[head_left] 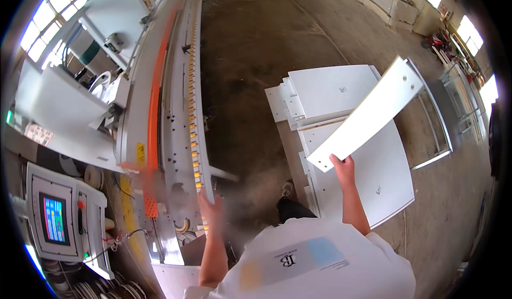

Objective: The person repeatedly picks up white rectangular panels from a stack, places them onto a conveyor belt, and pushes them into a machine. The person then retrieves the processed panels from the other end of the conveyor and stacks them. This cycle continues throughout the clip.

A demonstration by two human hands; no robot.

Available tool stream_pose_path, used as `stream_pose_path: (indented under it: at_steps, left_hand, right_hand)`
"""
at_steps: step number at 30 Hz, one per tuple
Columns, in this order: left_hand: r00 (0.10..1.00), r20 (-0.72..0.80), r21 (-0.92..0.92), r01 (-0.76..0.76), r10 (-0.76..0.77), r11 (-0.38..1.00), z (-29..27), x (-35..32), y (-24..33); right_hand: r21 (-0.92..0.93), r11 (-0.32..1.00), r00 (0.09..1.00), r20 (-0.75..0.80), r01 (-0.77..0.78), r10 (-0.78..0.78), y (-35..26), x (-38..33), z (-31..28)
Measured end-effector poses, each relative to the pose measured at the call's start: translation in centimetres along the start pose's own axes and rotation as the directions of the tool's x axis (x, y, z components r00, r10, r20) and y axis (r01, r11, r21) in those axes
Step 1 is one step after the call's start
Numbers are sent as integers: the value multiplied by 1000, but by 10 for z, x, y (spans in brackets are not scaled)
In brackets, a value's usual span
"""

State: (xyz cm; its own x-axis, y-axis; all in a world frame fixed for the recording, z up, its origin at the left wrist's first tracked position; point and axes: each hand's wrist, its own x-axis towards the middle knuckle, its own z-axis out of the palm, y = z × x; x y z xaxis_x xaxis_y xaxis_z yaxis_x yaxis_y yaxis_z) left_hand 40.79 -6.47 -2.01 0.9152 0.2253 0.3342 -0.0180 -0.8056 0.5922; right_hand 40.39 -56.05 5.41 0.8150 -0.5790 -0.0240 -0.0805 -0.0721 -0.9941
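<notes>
The right hand [343,167] is clamped on the near end of a long white panel strip [368,115], which slants up and away from it above a stack of white panels [384,176]. The left hand [212,208], motion-blurred with fingers apart, holds nothing beside the edge-banding machine [176,102]; its fingertips are hard to make out.

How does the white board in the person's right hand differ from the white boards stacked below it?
The held board is a long, narrow strip; the stacked boards are wider panels. The held board is lifted, gripped at one end by the right hand, and angles up and away; the stacked boards lie flat, untouched. Both are white, flat and smooth, with small holes or marks on their faces.
</notes>
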Motion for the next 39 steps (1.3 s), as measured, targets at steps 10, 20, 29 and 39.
stream_pose_path:
  at_steps: [10,20,29,39]
  left_hand:
    - [970,-9,-333,-233,244,914,-118,-32,133]
    - [811,418,-25,-440,409,898,-145,-27,112]
    - [879,362,-190,-257,310,948,-155,-79,67]
    - [992,125,41,-11,5,999,-192,-138,1]
  right_hand:
    - [-636,640,760,-127,430,-637,-24,-20,-20]
    - [-568,-28,381,587,822,-714,-85,-57,19]
    - [-339,48,273,660,940,-700,-84,-93,87]
    - [-232,330,382,763,915,-521,-62,-133,143]
